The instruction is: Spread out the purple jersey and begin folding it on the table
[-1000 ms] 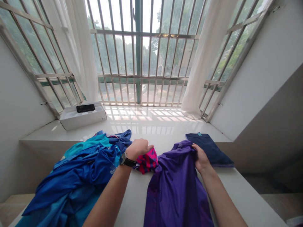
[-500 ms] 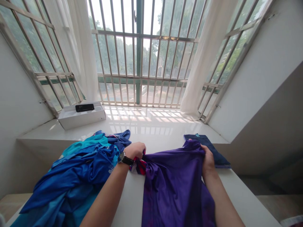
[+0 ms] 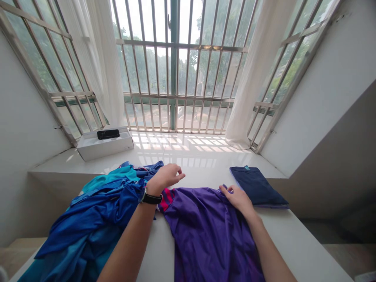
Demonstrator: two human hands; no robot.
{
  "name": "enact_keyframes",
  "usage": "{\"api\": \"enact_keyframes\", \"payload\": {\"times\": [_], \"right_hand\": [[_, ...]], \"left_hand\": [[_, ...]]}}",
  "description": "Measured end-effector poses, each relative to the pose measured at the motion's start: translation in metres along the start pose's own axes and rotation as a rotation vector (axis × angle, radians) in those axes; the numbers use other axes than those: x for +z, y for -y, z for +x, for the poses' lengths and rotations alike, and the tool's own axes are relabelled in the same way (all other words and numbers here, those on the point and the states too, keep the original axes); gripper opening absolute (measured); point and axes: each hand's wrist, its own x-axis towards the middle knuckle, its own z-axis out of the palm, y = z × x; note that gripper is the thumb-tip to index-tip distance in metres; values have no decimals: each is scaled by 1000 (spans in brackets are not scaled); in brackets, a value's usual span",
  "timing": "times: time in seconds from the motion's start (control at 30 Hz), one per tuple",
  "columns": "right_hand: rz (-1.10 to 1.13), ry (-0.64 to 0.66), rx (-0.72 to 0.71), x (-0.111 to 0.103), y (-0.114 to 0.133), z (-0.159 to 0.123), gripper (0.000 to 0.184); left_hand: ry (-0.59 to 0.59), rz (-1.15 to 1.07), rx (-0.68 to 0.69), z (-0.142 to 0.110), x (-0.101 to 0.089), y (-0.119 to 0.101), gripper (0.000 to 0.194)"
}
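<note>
A purple shirt [image 3: 210, 227] with a red-striped sleeve end [image 3: 167, 199] lies spread on the white ledge in front of me. My left hand [image 3: 167, 176], wearing a black-strapped watch [image 3: 150, 197] on the wrist, hovers just beyond the sleeve. Its thumb and fingers are apart and hold nothing. At the shirt's upper right edge, my right hand [image 3: 241, 199] pinches the purple cloth between thumb and fingers. Left of the shirt rises a loose heap of blue and teal clothes [image 3: 102, 215].
A folded dark navy garment [image 3: 257, 186] lies flat at the right. At the back left stands a white box [image 3: 107, 148] with a black object [image 3: 108, 134] on it. White curtains [image 3: 242, 117] and a barred window [image 3: 176, 98] close off the far side.
My left hand has let go of the purple shirt and lifted slightly. The shirt has come down flatter on the ledge, its striped sleeve now spread. My right hand has moved left and lower.
</note>
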Motion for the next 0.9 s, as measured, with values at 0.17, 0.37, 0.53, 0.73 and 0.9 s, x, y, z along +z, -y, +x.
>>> {"api": "enact_keyframes", "payload": {"times": [0.17,0.37,0.53,0.73,0.9], "right_hand": [[-176,65,19,0,4,-8,63],[94,41,-288,-1,16,-10,26],[785,68,-345,-13,31,-21,28],[1317,205,-103,-21,40,-31,31],[1430,255,-79,-26,37,-29,19]], "left_hand": [[107,-25,127,32,77,-31,41],[272,-70,189,28,81,-35,60],[537,-262,218,26,57,-28,72],[321,-583,429,25,65,-51,51],[376,-622,479,23,67,-66,42]]}}
